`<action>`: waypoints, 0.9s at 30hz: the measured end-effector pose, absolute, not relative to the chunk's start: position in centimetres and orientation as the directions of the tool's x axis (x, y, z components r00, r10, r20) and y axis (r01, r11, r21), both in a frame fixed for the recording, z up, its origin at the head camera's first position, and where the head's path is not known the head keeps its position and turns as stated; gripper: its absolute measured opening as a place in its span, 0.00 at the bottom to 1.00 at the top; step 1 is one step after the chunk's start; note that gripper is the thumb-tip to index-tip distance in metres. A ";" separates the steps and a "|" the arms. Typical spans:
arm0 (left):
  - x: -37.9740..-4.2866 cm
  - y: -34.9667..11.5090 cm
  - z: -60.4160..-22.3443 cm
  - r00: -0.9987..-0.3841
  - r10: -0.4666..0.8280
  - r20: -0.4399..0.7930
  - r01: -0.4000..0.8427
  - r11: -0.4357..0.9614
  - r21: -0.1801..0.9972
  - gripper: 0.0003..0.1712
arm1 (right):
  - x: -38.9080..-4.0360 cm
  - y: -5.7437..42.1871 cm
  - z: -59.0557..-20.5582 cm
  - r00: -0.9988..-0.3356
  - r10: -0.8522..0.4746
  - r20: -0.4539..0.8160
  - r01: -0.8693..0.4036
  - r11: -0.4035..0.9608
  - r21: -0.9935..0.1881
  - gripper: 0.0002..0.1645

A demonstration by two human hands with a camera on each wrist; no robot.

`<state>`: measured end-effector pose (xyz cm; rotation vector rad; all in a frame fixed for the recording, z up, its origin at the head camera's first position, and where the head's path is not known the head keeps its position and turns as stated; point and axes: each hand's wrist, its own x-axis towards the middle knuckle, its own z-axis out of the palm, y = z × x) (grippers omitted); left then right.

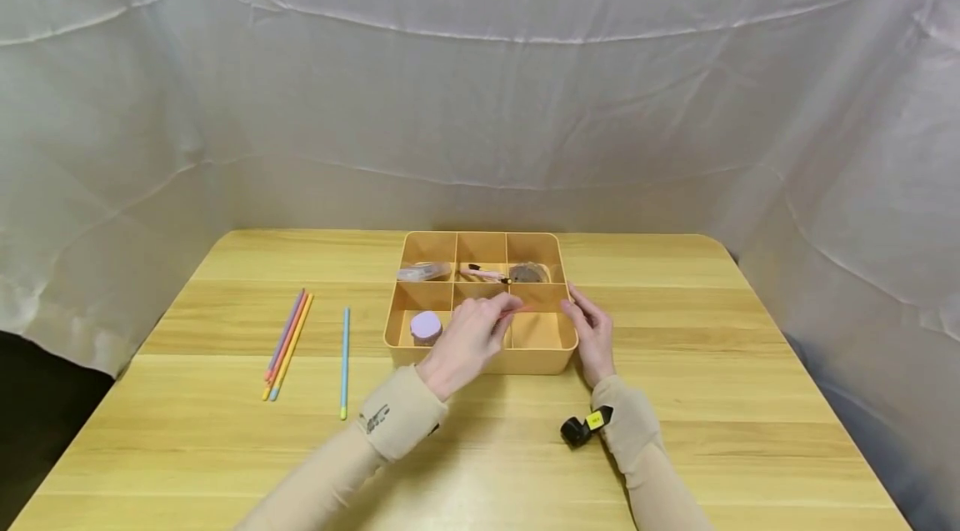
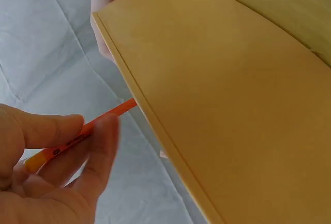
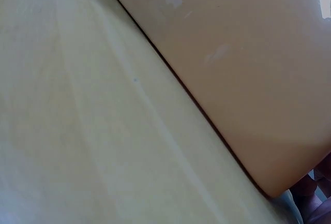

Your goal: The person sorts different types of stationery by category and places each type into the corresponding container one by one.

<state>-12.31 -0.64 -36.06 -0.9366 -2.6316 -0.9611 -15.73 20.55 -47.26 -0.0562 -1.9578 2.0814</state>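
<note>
My left hand (image 1: 467, 338) reaches over the front middle of a tan six-compartment organizer box (image 1: 480, 362). Between thumb and fingers it pinches an orange pen (image 2: 124, 107) with a yellow end and small dark print; the far part of the pen passes behind the box rim in the left wrist view. On the box's right side, my right hand (image 1: 592, 341) holds the wall near the front corner, thumb at the rim. In the right wrist view only bits of its fingers (image 3: 305, 187) show at the box corner.
A lilac-topped jar (image 1: 426, 326) sits in the front left compartment. Along the back row lie a clear plastic item (image 1: 422, 272), a slim pink item (image 1: 483, 273) and a round dark item (image 1: 528, 273). Several coloured pens (image 1: 288, 343) and a blue pen (image 1: 345, 364) lie left on the table.
</note>
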 end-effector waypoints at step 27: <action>-11.3 0.8 -38.1 -0.718 0.656 0.232 0.696 0.668 0.263 0.19 | -15.8 20.4 -47.2 -0.958 0.236 0.162 -0.179 -0.050 -0.983 0.26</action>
